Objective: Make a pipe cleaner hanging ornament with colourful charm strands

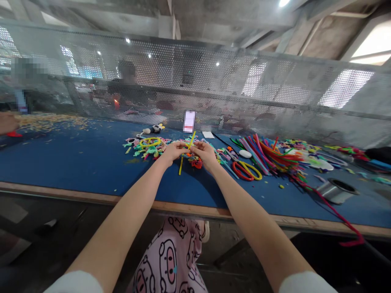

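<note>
My left hand (176,152) and my right hand (205,153) meet over the blue table, fingertips pinched together on a thin yellow strip (181,166). One end of the strip points up between the hands and the other hangs below my left fingers. Its middle is hidden by my fingers. Under and around both hands lies a pile of small colourful soft-looking pieces (146,149). Orange-red pieces (197,163) lie just below my right fingers. Scissors (249,171) with one red and one yellow handle rest right of my right hand.
Long coloured strips (269,154) lie in a bundle at the right, near a metal wire spool (337,191). A red cord (336,213) hangs over the front edge. A perforated screen (207,85) stands behind. Another person's hand (7,123) shows at far left.
</note>
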Action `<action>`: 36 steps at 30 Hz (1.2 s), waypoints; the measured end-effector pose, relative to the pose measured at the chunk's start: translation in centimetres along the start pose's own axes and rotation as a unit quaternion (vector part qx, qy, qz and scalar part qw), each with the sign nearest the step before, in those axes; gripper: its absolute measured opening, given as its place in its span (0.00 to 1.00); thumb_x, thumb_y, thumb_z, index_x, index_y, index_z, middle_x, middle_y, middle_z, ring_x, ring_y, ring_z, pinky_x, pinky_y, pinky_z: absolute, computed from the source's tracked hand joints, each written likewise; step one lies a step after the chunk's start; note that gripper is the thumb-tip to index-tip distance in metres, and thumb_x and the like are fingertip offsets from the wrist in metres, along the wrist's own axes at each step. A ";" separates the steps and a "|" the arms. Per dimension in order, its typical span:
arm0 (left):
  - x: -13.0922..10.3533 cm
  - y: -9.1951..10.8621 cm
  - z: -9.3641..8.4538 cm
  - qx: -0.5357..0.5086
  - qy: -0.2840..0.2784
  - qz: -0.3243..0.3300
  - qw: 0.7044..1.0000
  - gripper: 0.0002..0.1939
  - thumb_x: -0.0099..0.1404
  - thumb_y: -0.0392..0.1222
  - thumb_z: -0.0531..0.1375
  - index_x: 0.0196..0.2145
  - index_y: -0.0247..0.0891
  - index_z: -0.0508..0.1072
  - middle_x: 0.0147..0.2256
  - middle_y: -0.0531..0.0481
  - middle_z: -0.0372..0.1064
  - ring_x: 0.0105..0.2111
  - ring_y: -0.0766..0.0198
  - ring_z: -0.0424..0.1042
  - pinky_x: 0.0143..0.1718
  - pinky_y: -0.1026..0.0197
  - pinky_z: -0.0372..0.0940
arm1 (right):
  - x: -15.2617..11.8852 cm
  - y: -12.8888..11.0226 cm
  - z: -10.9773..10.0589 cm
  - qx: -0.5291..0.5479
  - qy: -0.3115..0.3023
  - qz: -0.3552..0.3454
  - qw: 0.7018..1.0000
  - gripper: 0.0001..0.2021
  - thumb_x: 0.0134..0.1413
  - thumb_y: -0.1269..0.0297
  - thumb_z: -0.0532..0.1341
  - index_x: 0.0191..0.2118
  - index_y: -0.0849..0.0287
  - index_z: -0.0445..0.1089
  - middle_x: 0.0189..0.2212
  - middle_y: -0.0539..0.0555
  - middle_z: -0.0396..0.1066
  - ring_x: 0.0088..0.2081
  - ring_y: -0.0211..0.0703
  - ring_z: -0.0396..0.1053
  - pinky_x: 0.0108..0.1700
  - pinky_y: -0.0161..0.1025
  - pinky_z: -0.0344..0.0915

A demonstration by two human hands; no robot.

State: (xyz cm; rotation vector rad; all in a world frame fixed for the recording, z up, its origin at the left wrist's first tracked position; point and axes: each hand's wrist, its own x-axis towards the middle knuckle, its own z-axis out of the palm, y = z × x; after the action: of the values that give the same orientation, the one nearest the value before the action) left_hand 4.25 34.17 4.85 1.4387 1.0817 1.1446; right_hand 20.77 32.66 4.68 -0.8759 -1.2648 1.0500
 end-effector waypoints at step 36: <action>0.2 -0.2 0.2 -0.022 -0.031 0.030 0.999 0.13 0.53 0.42 0.67 0.38 0.39 0.79 0.27 0.54 0.73 0.23 0.70 0.64 0.25 0.65 0.55 | -0.1 -0.7 -0.4 -0.046 -0.046 0.078 0.995 0.16 0.37 0.53 0.73 0.24 0.59 0.72 0.22 0.49 0.70 0.24 0.35 0.65 0.27 0.35 0.64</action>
State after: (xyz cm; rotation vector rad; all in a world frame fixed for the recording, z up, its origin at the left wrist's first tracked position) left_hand 4.49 34.38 4.61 1.4715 0.9714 1.1510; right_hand 21.24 32.38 5.30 -1.0189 -1.3471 1.1737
